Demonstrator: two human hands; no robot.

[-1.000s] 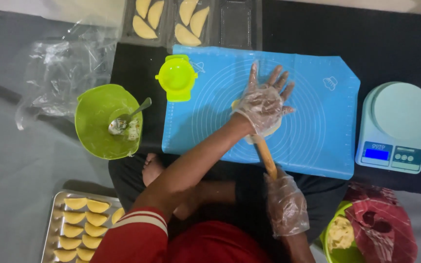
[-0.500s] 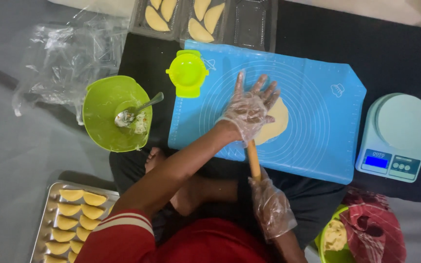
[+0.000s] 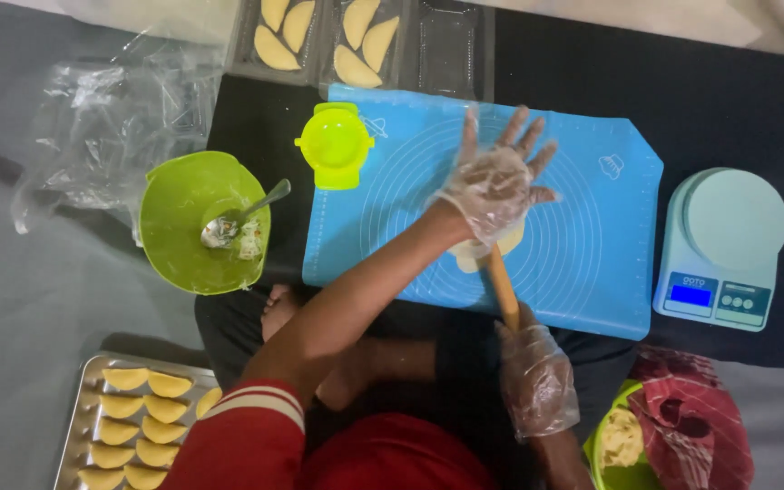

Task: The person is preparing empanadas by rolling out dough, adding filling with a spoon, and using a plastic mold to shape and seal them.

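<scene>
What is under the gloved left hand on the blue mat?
Under the left hand lies a flat piece of pale yellow dough on the blue silicone mat, with a wooden rolling pin running beneath the palm. Most of the dough is covered by the hand.

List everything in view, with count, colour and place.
Rolling mat: one, blue, centre.
Dough: one, pale yellow, on mat.
Rolling pin: one, wooden, over dough.
Press mould: one, lime, mat's left edge.
Bowl: one, green, left, with spoon.
Scale: one, pale blue, right.
Tray: one, metal, bottom left, holding folded pastries.
Left hand: gloved, flat on pin.
Right hand: gloved, on pin's near end.
</scene>
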